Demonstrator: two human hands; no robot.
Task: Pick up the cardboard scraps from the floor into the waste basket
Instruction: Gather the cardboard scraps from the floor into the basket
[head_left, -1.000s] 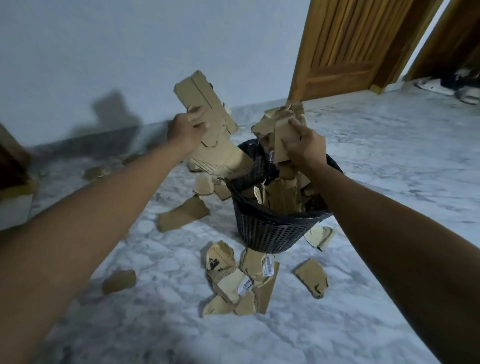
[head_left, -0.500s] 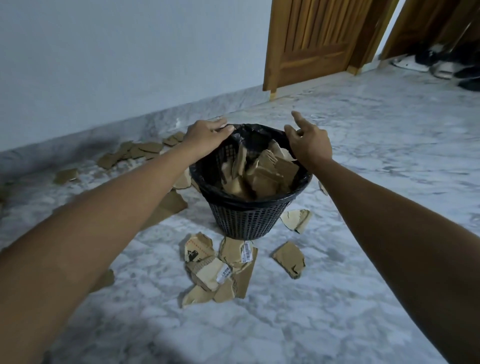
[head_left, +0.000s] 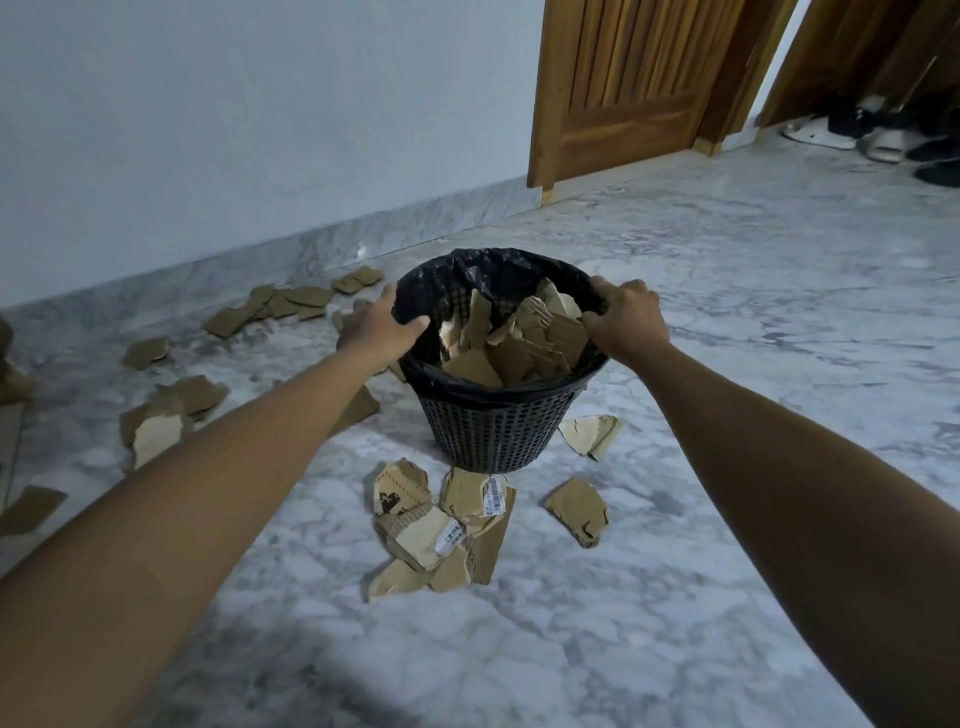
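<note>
The marble floor (head_left: 727, 364), grey-white and veined, takes up most of the view, and a good deal of torn brown cardboard lies on it. The job looks roughly half done. The black mesh basket (head_left: 498, 431), round, tapered and lined with a crinkled black bag, stands in the middle and is filled to near its rim with jagged scraps (head_left: 514, 343). The left hand (head_left: 382, 325) grips the rim on its side, thumb over the edge, and the right hand (head_left: 626, 317) grips the opposite rim, fingers curled over the bag (neither holds any cardboard).

What is left: a heap of pieces (head_left: 441, 530) just in front of the basket, some bearing white barcode labels; a single crumpled piece (head_left: 579, 509) to its right; a pale folded piece (head_left: 592, 435) just beside the base; a scatter by the wall (head_left: 291, 306); and more (head_left: 166, 415) near the left forearm. The edges are ragged, the faces matte, and some show corrugation.
</note>
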